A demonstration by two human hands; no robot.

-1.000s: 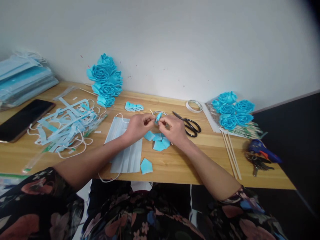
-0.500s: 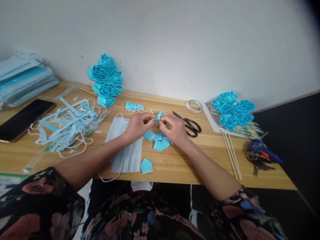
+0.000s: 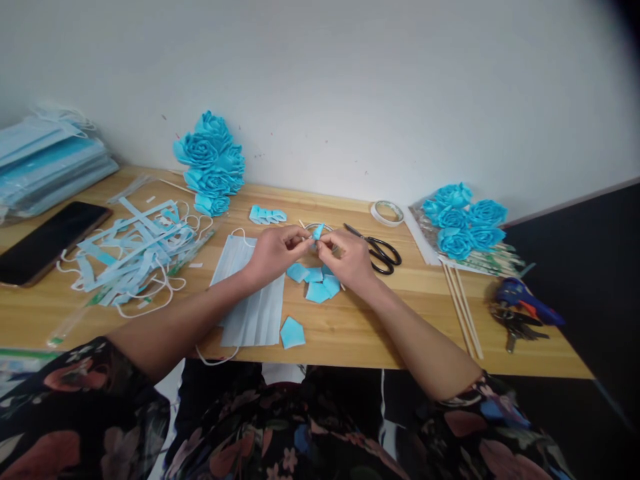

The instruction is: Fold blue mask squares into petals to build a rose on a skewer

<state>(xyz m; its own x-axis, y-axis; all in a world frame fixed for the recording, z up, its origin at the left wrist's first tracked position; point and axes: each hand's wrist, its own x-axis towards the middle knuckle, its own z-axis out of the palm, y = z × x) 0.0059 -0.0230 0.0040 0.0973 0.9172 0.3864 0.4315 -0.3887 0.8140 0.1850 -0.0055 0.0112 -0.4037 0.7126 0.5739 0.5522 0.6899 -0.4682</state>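
Between the fingertips of both hands, a small blue petal piece (image 3: 318,231) is pinched and stands up in a point. My left hand (image 3: 281,252) grips it from the left, above a pleated face mask (image 3: 253,310). My right hand (image 3: 347,257) pinches its lower part from the right. Thin wire or stick ends show behind the fingers; whether they join the piece I cannot tell. Under the hands lie several cut blue pieces (image 3: 317,291), and nearer me a single blue pentagon (image 3: 293,333). Black-handled scissors (image 3: 383,252) rest just right of my right hand.
Blue fabric roses (image 3: 213,163) stand back left, more roses (image 3: 455,217) right. Around lie mask scraps (image 3: 135,250), a phone (image 3: 50,240), stacked masks (image 3: 50,160), folded petals (image 3: 267,215), a tape roll (image 3: 387,213), sticks (image 3: 463,310), keys (image 3: 520,328) and a blue tool (image 3: 530,300).
Both hands stay in nearly the same place, still pinching the blue piece. The view has shifted very slightly; nothing on the table has visibly moved.
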